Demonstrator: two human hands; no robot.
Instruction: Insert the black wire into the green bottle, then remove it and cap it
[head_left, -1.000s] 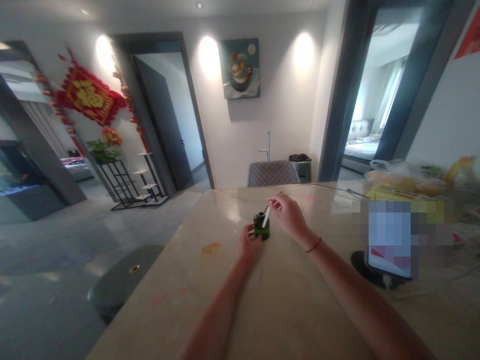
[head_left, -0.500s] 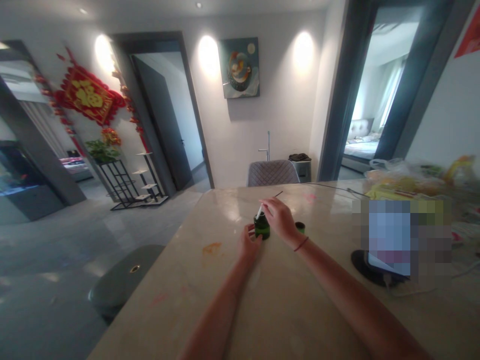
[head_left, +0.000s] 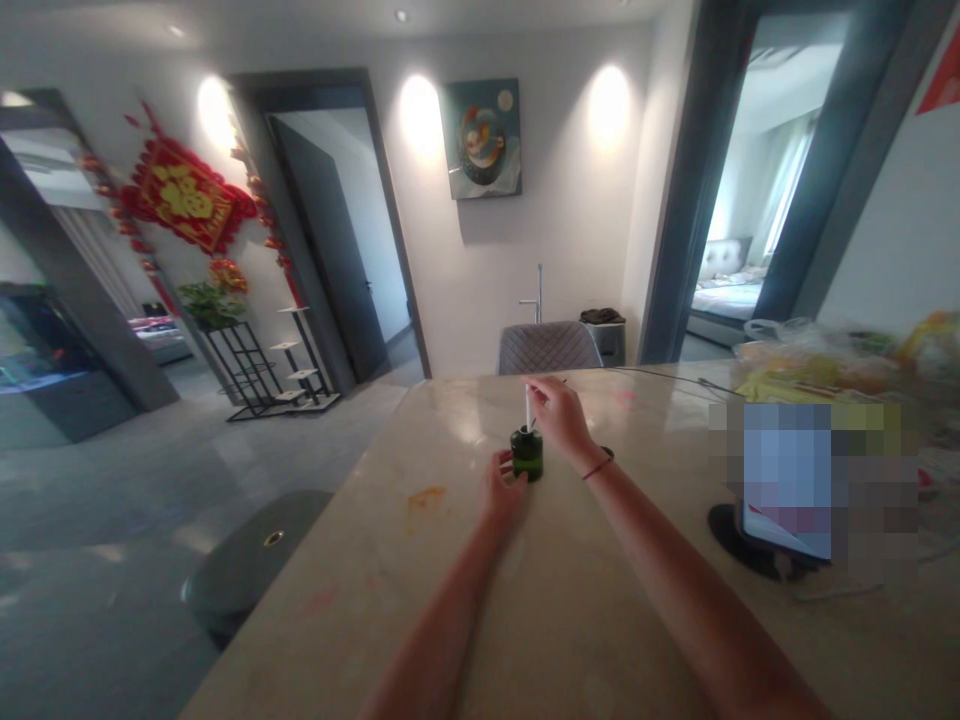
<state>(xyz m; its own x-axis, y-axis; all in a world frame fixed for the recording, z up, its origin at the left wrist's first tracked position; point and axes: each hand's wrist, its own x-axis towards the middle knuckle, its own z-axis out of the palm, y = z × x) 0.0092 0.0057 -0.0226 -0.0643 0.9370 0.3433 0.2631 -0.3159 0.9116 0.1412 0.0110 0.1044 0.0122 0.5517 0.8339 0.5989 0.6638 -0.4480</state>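
Note:
A small dark green glass bottle stands upright on the pale stone-like table. My left hand is wrapped round its left side and base, thumb in front. Above the bottle, my right hand pinches a slim white stick. The stick is held nearly vertical, its lower end at the bottle's mouth; whether it reaches inside I cannot tell. Behind my right wrist, a small dark round object is mostly hidden. The tip of a thin dark rod shows just past my right fingers.
On the right, a lit screen, partly blurred out, rests on a black round stand with cables. Plastic bags lie behind it. A grey quilted chair is at the far edge, and a green stool stands left of the table.
The white stick has gone from tilted to nearly upright, and my right hand has risen slightly with it. My left hand stays on the bottle. The view has shifted a little.

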